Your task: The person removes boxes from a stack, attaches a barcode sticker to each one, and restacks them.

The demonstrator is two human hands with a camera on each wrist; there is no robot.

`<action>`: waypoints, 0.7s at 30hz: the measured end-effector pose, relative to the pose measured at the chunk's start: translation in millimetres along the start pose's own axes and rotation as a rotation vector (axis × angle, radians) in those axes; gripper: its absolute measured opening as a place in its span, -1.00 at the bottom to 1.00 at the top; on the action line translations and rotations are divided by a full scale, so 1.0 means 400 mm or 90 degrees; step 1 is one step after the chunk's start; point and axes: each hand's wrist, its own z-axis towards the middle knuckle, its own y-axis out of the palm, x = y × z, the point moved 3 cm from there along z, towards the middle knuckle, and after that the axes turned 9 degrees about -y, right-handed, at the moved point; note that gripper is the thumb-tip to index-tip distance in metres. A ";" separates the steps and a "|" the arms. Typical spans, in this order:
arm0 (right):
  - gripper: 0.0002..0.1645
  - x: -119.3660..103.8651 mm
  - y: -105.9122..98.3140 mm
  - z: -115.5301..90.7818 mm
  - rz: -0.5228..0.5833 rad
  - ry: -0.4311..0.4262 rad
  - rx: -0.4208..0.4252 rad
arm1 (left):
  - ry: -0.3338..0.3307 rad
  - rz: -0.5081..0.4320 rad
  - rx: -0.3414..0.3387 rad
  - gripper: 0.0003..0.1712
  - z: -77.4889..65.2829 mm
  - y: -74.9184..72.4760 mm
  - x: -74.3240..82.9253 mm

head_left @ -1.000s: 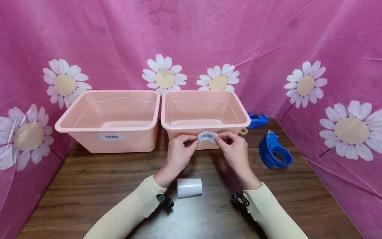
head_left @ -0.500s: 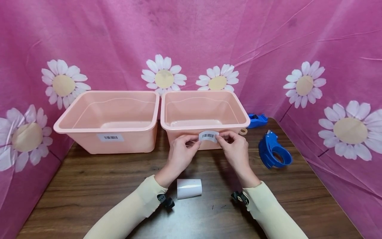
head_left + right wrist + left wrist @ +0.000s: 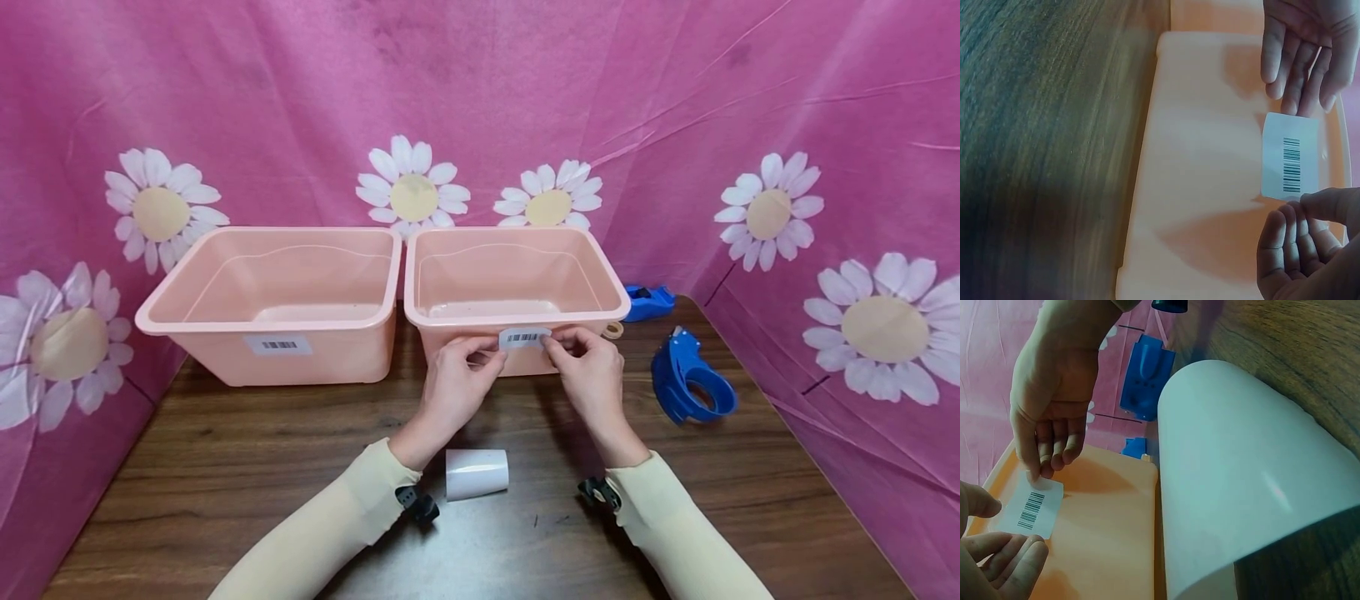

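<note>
A white barcode label [image 3: 523,337] is held against the front wall of the right pink bin [image 3: 517,318], just below its rim. My left hand [image 3: 461,371] holds the label's left edge with the fingertips, thumb close by. At the opposite edge, my right hand [image 3: 588,375] pinches the label between thumb and fingers. Both wrist views show the printed bars of the label [image 3: 1290,159] facing outward. In the left wrist view, the label [image 3: 1035,506] spans the space between the two hands, with its edges partly hidden by the fingertips.
Beside it stands the left pink bin [image 3: 337,358] with a barcode label [image 3: 279,344] on its front. A curled white sheet [image 3: 476,473] lies between the forearms. On the right are a blue tape dispenser [image 3: 693,383], another blue dispenser [image 3: 648,302] and a small tape roll [image 3: 612,330].
The label has gone from a strongly arched curve to lying flatter along the bin's front wall. Both hands have shifted only slightly to the right; the bins stay put.
</note>
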 end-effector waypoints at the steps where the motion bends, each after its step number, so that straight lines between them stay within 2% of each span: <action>1: -0.80 -0.001 0.001 0.000 0.001 0.000 0.001 | 0.000 -0.001 0.000 -0.75 0.000 0.000 0.000; 21: -0.80 0.000 0.000 0.003 0.020 0.013 0.011 | -0.011 -0.015 0.007 -0.72 -0.001 0.002 -0.007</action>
